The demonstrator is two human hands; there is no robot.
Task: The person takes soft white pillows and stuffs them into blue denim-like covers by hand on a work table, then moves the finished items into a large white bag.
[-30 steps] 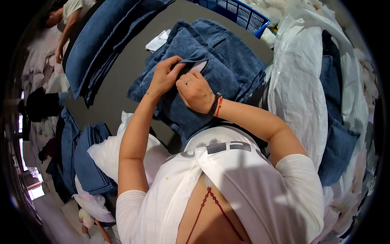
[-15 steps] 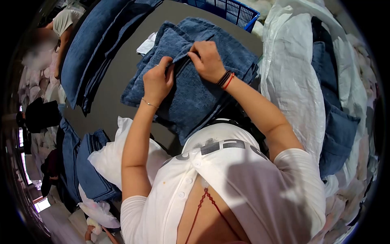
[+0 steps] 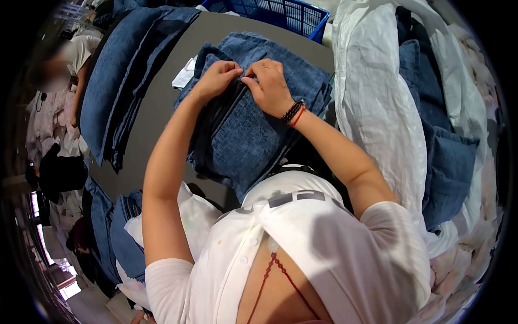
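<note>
Blue cover (image 3: 253,135) | left hand (image 3: 216,78), right hand (image 3: 270,86) pinch | grey table (image 3: 159,102) | blue crate (image 3: 280,13)

One camera, worn on the head, looks steeply down and forward over the wearer's chest. Its fisheye lens bends the scene into a circle with dark corners. The white shirt (image 3: 313,243) lies closest, filling the lower frame. Both forearms run up from it to the left grip (image 3: 216,78) and right grip (image 3: 270,86), which sit above centre at close range on the denim cushion (image 3: 248,135). The dark desk (image 3: 162,97) recedes toward a blue basket (image 3: 280,13) at the top edge.
</note>
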